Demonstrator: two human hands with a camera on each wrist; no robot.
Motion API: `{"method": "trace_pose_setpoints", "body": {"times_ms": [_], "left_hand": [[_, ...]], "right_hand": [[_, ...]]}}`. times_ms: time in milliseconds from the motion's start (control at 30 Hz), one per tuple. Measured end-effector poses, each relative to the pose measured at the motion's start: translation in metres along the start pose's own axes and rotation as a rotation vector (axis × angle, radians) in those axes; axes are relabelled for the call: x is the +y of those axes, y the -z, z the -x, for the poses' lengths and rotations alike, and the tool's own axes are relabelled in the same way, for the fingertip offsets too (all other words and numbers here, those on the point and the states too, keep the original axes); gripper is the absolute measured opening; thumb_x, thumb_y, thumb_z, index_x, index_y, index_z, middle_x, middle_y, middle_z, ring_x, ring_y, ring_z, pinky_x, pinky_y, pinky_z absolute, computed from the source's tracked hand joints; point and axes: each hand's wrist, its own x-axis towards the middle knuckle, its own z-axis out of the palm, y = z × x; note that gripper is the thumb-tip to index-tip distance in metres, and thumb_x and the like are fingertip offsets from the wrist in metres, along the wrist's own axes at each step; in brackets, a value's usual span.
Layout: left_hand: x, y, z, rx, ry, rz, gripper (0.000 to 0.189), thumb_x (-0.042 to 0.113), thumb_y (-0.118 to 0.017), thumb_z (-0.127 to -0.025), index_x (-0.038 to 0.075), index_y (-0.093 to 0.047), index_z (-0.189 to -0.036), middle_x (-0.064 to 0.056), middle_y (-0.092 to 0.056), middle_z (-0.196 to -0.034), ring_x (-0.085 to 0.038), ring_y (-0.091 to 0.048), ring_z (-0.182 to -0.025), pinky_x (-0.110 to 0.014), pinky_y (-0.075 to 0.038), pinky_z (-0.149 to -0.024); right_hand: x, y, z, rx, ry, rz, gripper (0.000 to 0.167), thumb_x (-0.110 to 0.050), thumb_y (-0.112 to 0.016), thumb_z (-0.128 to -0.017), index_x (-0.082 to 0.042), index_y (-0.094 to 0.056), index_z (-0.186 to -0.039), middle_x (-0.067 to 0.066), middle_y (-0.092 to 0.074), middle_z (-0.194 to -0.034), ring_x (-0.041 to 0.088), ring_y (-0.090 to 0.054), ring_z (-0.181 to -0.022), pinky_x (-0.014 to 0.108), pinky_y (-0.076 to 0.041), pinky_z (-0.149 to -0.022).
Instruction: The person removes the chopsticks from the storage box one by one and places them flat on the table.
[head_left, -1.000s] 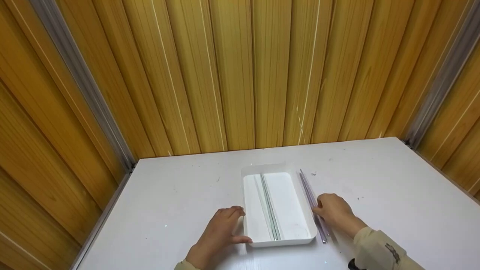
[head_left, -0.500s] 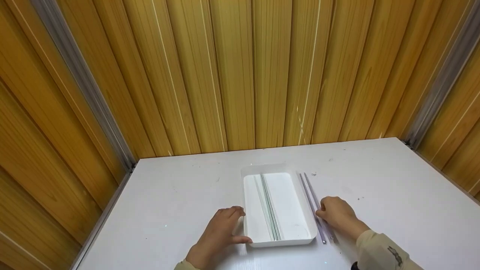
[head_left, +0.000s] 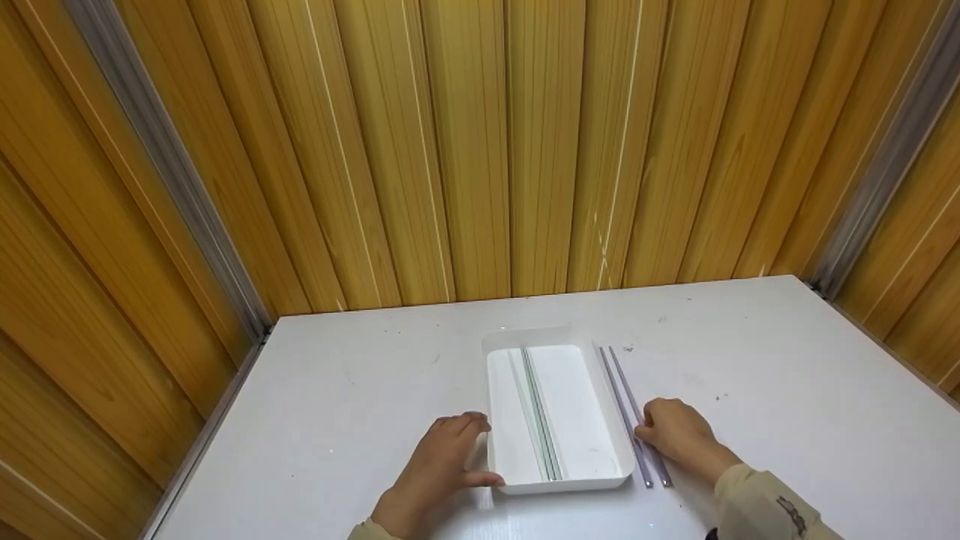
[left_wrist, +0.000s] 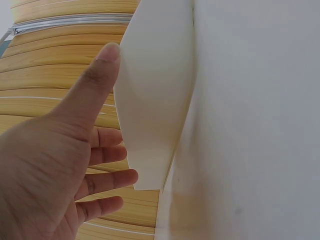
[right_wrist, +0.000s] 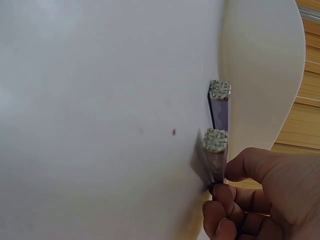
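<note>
A shallow white tray [head_left: 566,487] lies on the table. Inside it, lengthwise, are thin pale-green sticks [head_left: 535,401] that look like chopsticks; how many cannot be told. My left hand [head_left: 442,457] is at the tray's near left corner, its fingers and thumb fairly straight against the rim. Along the tray's right side lie two purple chopsticks, side by side and slightly apart. My right hand [head_left: 679,431] pinches the outer chopstick [right_wrist: 215,162] between thumb and fingers. Closer to the tray wall is the inner chopstick [right_wrist: 220,107]; both have square, glittery silver ends.
The white table [head_left: 360,390] extends around the tray, with small specks on it. Wood-patterned panels [head_left: 465,150] rise behind it and on both sides. Grey metal posts [head_left: 180,180] stand at the back corners.
The two purple chopsticks, close together earlier, are now apart and nearly parallel. My right hand has shifted slightly right and nearer with the outer one. My left hand and the tray have stayed put.
</note>
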Motion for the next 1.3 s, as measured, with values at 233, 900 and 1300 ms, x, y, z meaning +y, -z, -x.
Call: {"method": "trace_pose_setpoints", "body": {"times_ms": [233,900,1300], "left_hand": [[0.001,0.000,0.000,0.003,0.009,-0.004,0.066,0.062,-0.071,-0.067,0.010,-0.060,-0.107,0.000,-0.064,-0.114,-0.017,-0.063,-0.104,-0.032,-0.052,-0.091],[-0.001,-0.001,0.001,0.030,-0.008,-0.014,0.067,0.062,-0.071,-0.066,0.010,-0.060,-0.107,0.000,-0.064,-0.114,-0.016,-0.062,-0.103,-0.031,-0.053,-0.088],[-0.001,-0.003,-0.001,0.047,-0.029,-0.006,0.067,0.062,-0.071,-0.067,0.009,-0.061,-0.108,-0.002,-0.065,-0.114,-0.017,-0.064,-0.102,-0.031,-0.054,-0.088]], "right_hand": [[0.001,-0.001,0.001,-0.003,0.021,0.019,0.023,-0.017,-0.067,-0.084,-0.007,-0.054,-0.068,0.001,-0.052,-0.062,0.015,-0.048,-0.058,0.025,-0.038,-0.052],[0.002,0.001,0.001,-0.012,0.014,0.016,0.021,-0.020,-0.065,-0.085,-0.007,-0.057,-0.071,0.001,-0.052,-0.062,0.014,-0.047,-0.057,0.025,-0.036,-0.051],[0.003,0.009,-0.001,-0.008,0.005,-0.007,0.019,-0.020,-0.062,-0.087,-0.008,-0.057,-0.073,0.000,-0.053,-0.064,0.015,-0.048,-0.060,0.026,-0.036,-0.052]]}}
